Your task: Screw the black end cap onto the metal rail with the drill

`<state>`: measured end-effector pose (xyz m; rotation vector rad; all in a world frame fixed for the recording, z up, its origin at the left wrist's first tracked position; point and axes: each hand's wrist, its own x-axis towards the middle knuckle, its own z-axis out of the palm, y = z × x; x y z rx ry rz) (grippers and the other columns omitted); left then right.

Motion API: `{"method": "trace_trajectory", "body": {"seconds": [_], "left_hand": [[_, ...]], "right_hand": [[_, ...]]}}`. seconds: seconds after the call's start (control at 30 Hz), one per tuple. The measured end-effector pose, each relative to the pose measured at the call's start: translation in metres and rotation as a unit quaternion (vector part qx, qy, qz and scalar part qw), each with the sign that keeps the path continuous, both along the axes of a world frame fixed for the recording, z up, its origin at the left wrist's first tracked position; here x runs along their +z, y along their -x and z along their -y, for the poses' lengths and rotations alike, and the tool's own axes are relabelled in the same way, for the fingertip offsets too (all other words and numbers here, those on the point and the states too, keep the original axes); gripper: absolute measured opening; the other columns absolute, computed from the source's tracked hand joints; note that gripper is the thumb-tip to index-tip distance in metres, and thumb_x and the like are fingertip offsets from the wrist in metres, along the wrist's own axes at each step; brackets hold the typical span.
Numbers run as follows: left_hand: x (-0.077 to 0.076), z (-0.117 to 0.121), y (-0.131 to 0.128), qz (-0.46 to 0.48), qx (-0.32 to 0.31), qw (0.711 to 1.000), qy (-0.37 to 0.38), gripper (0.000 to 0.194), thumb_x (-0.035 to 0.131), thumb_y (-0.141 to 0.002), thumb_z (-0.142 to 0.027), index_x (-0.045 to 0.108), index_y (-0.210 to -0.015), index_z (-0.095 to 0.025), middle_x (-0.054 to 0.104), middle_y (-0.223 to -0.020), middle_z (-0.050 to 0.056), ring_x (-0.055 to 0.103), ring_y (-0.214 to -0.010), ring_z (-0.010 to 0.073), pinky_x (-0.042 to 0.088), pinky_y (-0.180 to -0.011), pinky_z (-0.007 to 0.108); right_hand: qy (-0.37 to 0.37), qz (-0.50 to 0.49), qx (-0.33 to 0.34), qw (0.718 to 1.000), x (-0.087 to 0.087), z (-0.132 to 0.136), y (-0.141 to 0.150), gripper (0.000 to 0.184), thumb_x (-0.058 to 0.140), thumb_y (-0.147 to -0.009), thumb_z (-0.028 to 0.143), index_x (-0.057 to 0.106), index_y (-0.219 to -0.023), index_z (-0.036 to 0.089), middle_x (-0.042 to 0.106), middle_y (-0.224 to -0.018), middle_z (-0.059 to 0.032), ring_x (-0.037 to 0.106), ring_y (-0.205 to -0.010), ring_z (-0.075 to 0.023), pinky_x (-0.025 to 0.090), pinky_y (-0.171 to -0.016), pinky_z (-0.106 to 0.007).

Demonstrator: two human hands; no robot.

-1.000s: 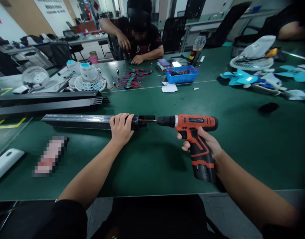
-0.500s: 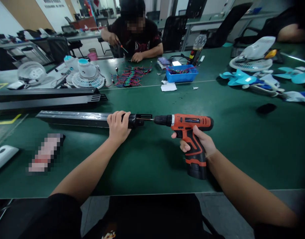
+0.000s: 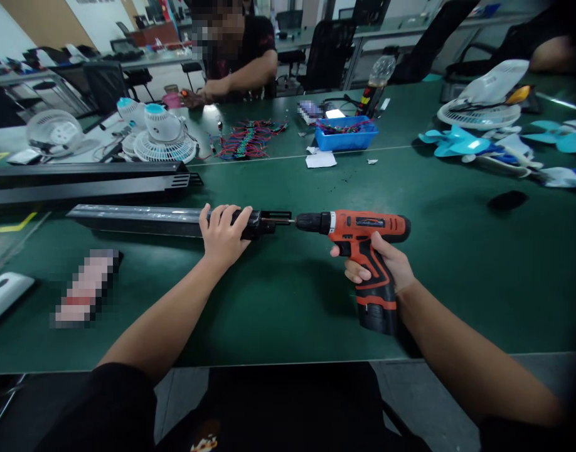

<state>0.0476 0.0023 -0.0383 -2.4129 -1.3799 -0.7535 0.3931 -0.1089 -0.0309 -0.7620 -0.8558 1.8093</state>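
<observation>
A long black housing with a shiny top point(image 3: 142, 216) lies across the green table. My left hand point(image 3: 223, 237) is wrapped over its right end, fingers on top and thumb on the near side. In my right hand point(image 3: 389, 262) is an orange and black cordless drill point(image 3: 368, 227), gripped by its handle and pointing left. Its long thin bit reaches into the slotted black end piece point(image 3: 278, 216) of the housing. The tip of the bit is hidden in there, so I cannot tell what it touches.
Black metal profiles point(image 3: 128, 185) lie behind the housing. A phone point(image 3: 88, 285) and a white device point(image 3: 8, 295) are at the left. Farther back are fans point(image 3: 160, 135), wired boards point(image 3: 245, 139), a blue bin point(image 3: 347, 138) and a bottle point(image 3: 375, 88). A co-worker point(image 3: 241, 69) sits opposite.
The drill and my right hand sit slightly farther right in the view. My left hand's fingers have spread a little on the housing. The co-worker has leaned and reached toward the left.
</observation>
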Motion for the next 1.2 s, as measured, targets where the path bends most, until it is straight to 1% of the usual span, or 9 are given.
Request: {"method": "trace_trajectory", "body": {"seconds": [0.1,0.17,0.27,0.37,0.5,0.7,0.9,1.03,1.2], "left_hand": [[0.0,-0.001,0.001,-0.016,0.004,1.0,-0.007,0.055,0.066,-0.087,-0.023,0.061,-0.141,-0.031,0.067,-0.133,0.014,0.057,-0.125,0.0404,0.036,-0.11,0.063],[0.0,-0.001,0.002,-0.027,0.009,0.999,-0.022,0.05,0.064,-0.088,-0.023,0.062,-0.138,-0.03,0.067,-0.13,0.014,0.057,-0.123,0.0396,0.038,-0.105,0.06],[0.0,-0.001,0.002,-0.028,0.004,0.999,-0.031,0.05,0.064,-0.087,-0.021,0.062,-0.137,-0.029,0.067,-0.129,0.015,0.056,-0.122,0.0396,0.038,-0.104,0.06],[-0.001,-0.002,0.003,-0.019,-0.006,0.999,-0.037,0.053,0.066,-0.086,-0.02,0.061,-0.138,-0.028,0.068,-0.128,0.016,0.056,-0.12,0.0399,0.037,-0.102,0.06],[-0.002,-0.004,0.003,-0.013,-0.007,0.997,-0.077,0.045,0.065,-0.088,-0.022,0.062,-0.133,-0.025,0.069,-0.124,0.016,0.058,-0.117,0.0386,0.037,-0.099,0.057],[0.001,-0.003,0.003,0.001,-0.005,0.996,-0.084,0.038,0.066,-0.091,-0.028,0.062,-0.128,-0.024,0.069,-0.121,0.016,0.058,-0.115,0.0382,0.037,-0.098,0.056],[0.002,-0.005,0.008,-0.031,-0.017,0.996,-0.085,0.04,0.062,-0.089,-0.016,0.059,-0.128,-0.023,0.068,-0.121,0.016,0.059,-0.114,0.0358,0.04,-0.097,0.054],[0.002,-0.005,0.012,-0.034,-0.028,0.996,-0.079,0.043,0.061,-0.088,-0.013,0.058,-0.13,-0.023,0.067,-0.123,0.017,0.057,-0.115,0.0367,0.041,-0.097,0.054],[0.002,-0.003,0.012,-0.024,-0.025,0.997,-0.076,0.045,0.061,-0.088,-0.012,0.057,-0.131,-0.025,0.066,-0.125,0.017,0.055,-0.117,0.0377,0.039,-0.097,0.056]], "right_hand": [[0.01,-0.001,-0.005,1.0,0.005,0.001,0.003,0.045,0.068,-0.093,0.063,0.068,-0.108,0.021,0.075,-0.089,-0.0073,0.047,-0.045,-0.0108,0.05,-0.046,-0.028],[0.019,0.006,-0.007,1.0,0.008,0.001,0.004,0.045,0.069,-0.091,0.064,0.068,-0.106,0.021,0.076,-0.092,-0.0077,0.044,-0.044,-0.0092,0.05,-0.045,-0.027],[0.025,0.006,-0.008,1.0,0.008,0.002,0.005,0.044,0.066,-0.093,0.063,0.066,-0.106,0.021,0.076,-0.101,-0.0089,0.041,-0.044,-0.0076,0.05,-0.045,-0.027],[0.008,-0.009,0.008,1.0,0.006,0.002,0.004,0.044,0.06,-0.097,0.062,0.065,-0.107,0.02,0.074,-0.098,-0.0095,0.039,-0.044,-0.0077,0.05,-0.045,-0.027],[-0.001,-0.02,0.017,1.0,0.002,0.003,0.001,0.044,0.054,-0.101,0.061,0.064,-0.109,0.02,0.074,-0.106,-0.0114,0.037,-0.045,-0.0081,0.049,-0.045,-0.029],[-0.007,-0.025,0.027,0.999,0.002,0.004,0.001,0.046,0.059,-0.097,0.065,0.064,-0.111,0.022,0.072,-0.109,-0.0107,0.038,-0.044,-0.0082,0.047,-0.043,-0.03],[0.008,-0.017,0.005,1.0,0.007,0.003,0.007,0.048,0.064,-0.094,0.064,0.064,-0.109,0.019,0.072,-0.104,-0.0115,0.035,-0.041,-0.0081,0.046,-0.04,-0.03],[0.004,-0.023,0.018,1.0,0.008,0.002,0.008,0.049,0.067,-0.092,0.065,0.065,-0.107,0.018,0.073,-0.103,-0.0117,0.035,-0.042,-0.0077,0.047,-0.041,-0.029],[-0.008,-0.019,0.035,0.999,0.008,0.003,0.006,0.046,0.064,-0.095,0.066,0.064,-0.107,0.022,0.07,-0.086,-0.0051,0.037,-0.042,-0.0086,0.047,-0.042,-0.028]]}}
